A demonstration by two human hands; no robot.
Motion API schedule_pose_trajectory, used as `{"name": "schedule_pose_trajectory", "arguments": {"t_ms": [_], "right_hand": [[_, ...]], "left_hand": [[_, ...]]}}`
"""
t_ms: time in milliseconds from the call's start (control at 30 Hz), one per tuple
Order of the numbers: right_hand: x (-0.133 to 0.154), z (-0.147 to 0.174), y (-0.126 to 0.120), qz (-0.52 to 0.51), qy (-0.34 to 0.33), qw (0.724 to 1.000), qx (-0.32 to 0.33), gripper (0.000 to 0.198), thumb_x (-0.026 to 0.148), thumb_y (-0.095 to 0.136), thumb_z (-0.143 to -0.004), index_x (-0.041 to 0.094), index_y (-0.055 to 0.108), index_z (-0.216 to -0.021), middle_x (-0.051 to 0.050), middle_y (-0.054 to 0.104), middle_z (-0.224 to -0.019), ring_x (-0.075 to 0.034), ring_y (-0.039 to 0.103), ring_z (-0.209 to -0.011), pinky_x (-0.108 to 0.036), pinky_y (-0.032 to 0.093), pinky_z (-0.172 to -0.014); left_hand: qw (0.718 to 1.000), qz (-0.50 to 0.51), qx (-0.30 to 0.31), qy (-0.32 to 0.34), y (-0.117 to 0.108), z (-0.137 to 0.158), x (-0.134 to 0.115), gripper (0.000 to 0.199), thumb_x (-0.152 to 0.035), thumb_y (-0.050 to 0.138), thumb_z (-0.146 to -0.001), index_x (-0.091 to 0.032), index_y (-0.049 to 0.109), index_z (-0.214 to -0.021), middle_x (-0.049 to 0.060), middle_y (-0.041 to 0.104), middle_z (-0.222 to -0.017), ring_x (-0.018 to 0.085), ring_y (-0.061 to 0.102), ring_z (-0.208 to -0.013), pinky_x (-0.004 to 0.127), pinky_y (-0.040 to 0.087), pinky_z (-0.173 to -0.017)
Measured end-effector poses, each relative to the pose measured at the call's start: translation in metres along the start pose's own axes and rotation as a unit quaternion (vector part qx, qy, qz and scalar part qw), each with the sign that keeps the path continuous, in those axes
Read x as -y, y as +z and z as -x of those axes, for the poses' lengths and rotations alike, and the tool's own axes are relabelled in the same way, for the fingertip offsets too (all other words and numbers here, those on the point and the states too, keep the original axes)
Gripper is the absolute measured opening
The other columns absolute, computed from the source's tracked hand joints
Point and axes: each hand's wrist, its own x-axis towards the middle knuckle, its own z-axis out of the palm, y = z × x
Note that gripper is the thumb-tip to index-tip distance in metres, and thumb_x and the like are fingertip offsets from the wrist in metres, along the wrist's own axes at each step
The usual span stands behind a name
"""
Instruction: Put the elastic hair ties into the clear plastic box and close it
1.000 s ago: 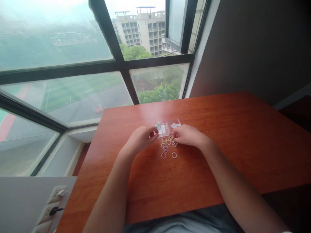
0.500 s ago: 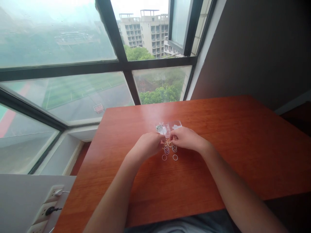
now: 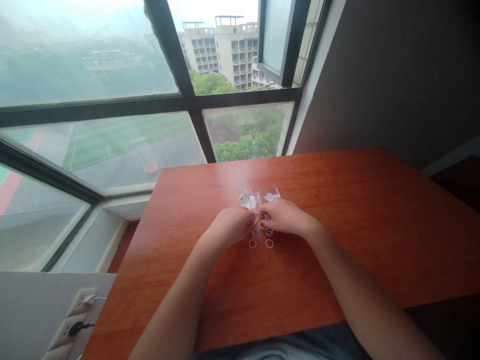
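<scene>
Left hand (image 3: 235, 224) and right hand (image 3: 282, 216): fingers curled in over the rings (image 3: 256, 233) on the desk (image 3: 300, 280), can't tell if I've got one in either. Two single rings lie nearest me, apart. Clear box (image 3: 250, 202) sits just past my fingertips, small pieces (image 3: 244, 198) inside, left side

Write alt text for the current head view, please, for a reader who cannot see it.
A person's bare left hand and right hand are close together at small, pale rings on a reddish-brown table, before an open, clear plastic box. Dark-framed windows behind overlook a pale building.
</scene>
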Motion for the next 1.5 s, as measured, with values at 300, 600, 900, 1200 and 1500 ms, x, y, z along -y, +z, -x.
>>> {"name": "schedule_pose_trajectory", "arguments": {"t_ms": [300, 600, 900, 1200, 1500], "right_hand": [[-0.004, -0.018, 0.006, -0.101, 0.077, 0.970, -0.207, 0.010, 0.028, 0.061, -0.080, 0.023, 0.069, -0.083, 0.001, 0.067, -0.069, -0.014, 0.058, -0.065, -0.023, 0.036, -0.060], [-0.004, -0.039, 0.027, -0.090, 0.130, 0.944, -0.288, 0.015, 0.035, 0.057, -0.084, 0.024, 0.068, -0.084, 0.001, 0.067, -0.068, -0.015, 0.058, -0.065, -0.025, 0.034, -0.059], [-0.008, -0.035, 0.021, -0.076, 0.141, 0.947, -0.277, 0.015, 0.033, 0.058, -0.083, 0.024, 0.070, -0.086, 0.001, 0.068, -0.070, -0.015, 0.059, -0.067, -0.025, 0.034, -0.058], [-0.013, -0.018, 0.000, -0.052, 0.131, 0.972, -0.187, 0.016, 0.033, 0.058, -0.083, 0.025, 0.071, -0.083, 0.000, 0.071, -0.074, -0.015, 0.061, -0.070, -0.024, 0.036, -0.061], [-0.005, -0.003, -0.015, -0.011, 0.104, 0.993, -0.057, 0.017, 0.030, 0.058, -0.080, 0.025, 0.074, -0.083, -0.003, 0.074, -0.083, -0.017, 0.064, -0.076, -0.024, 0.036, -0.061]], "left_hand": [[0.999, 0.035, -0.011, -0.001, -0.014, 0.001, -0.002, 0.013, -0.018, 0.052, -0.081, -0.020, 0.065, -0.078, 0.004, 0.068, -0.081, 0.015, 0.058, -0.067, 0.024, 0.036, -0.059], [0.998, 0.049, -0.041, -0.011, -0.015, 0.003, 0.004, 0.016, -0.019, 0.051, -0.082, -0.021, 0.066, -0.079, 0.003, 0.069, -0.081, 0.014, 0.056, -0.065, 0.024, 0.035, -0.059], [0.989, 0.063, -0.125, -0.051, -0.014, 0.000, 0.009, 0.014, -0.020, 0.050, -0.083, -0.020, 0.064, -0.079, 0.002, 0.066, -0.082, 0.013, 0.056, -0.067, 0.023, 0.034, -0.059], [0.962, 0.077, -0.239, -0.110, 0.000, -0.017, 0.006, 0.016, -0.028, 0.051, -0.089, -0.023, 0.066, -0.089, 0.001, 0.066, -0.080, 0.012, 0.055, -0.065, 0.024, 0.034, -0.060], [0.964, 0.050, -0.227, -0.128, 0.012, -0.035, 0.013, 0.021, -0.032, 0.051, -0.091, -0.026, 0.071, -0.095, 0.002, 0.069, -0.086, 0.015, 0.059, -0.070, 0.025, 0.034, -0.061]]}}
